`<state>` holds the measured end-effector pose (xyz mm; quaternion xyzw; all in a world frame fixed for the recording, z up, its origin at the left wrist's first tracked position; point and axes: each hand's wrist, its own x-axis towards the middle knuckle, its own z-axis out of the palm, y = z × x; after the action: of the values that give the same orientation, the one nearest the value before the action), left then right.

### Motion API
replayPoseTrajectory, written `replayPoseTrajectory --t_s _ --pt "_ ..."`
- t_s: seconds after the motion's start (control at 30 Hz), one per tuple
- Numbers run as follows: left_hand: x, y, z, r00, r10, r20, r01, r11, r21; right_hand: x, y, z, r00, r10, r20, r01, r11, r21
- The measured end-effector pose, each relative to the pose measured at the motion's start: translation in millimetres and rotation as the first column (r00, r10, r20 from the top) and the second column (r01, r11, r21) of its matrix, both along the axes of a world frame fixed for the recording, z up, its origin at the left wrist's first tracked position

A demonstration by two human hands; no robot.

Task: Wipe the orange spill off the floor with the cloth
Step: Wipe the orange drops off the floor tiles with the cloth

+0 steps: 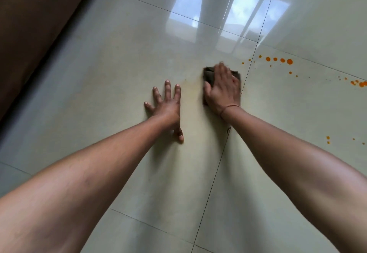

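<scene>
My right hand presses flat on a dark folded cloth on the glossy pale floor tiles, just left of a tile joint. The hand is blurred. A faint yellowish smear lies on the tile between my hands. Orange drops dot the tile to the right of the cloth, more orange drops sit near the right edge, and a few small ones lie lower right. My left hand rests flat on the floor with fingers spread, holding nothing.
A dark brown piece of furniture runs along the left side. A window reflection shines on the tiles ahead. Dark tile joints cross the floor.
</scene>
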<state>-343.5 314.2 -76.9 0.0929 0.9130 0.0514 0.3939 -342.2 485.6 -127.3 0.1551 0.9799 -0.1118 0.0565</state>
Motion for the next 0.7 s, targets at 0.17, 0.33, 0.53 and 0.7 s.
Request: replayPoseTrajectory --t_s 0.17,0.33,0.53,0.7 --pt "0 -1 6 1.000 0.002 0.012 -0.002 1.000 0.014 78 17 10 0.817 0.575 0.035 -0.576 0.818 0.001" --pt "0 1 4 0.999 -0.013 0.030 0.014 1.000 -0.015 23 61 4 1.000 0.015 0.016 -0.016 0.999 0.030" --pt "-2 3 10 0.999 -0.009 0.040 0.010 1.000 -0.023 91 -28 8 0.862 0.507 0.017 -0.506 0.862 -0.018" --pt "0 0 6 1.000 -0.012 0.025 0.012 1.000 -0.017 59 41 5 0.986 0.167 0.005 -0.167 0.986 -0.008"
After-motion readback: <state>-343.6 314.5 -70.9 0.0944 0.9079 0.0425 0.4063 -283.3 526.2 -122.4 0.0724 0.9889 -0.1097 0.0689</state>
